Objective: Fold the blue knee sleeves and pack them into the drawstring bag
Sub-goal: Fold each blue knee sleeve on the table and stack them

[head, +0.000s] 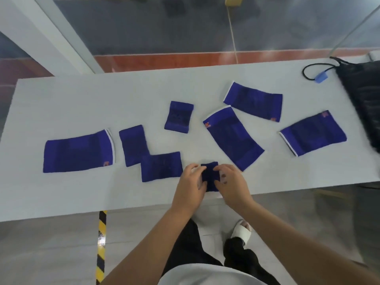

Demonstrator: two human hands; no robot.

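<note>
head view: left hand [190, 182] and right hand [233, 181] sit close together at the near edge of the white table [61, 99]. both pinch the folded knee sleeve [209, 175] between them, fingers curled on its side edges. another folded sleeve [162, 166] lies just left of the left hand. a flat sleeve [233, 138] lies just beyond the right hand. the black drawstring bag [362, 93] lies far right of it, well apart.

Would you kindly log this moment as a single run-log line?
step: folding | left hand: grips folded sleeve | right hand: grips it | drawstring bag: far right, untouched
</note>
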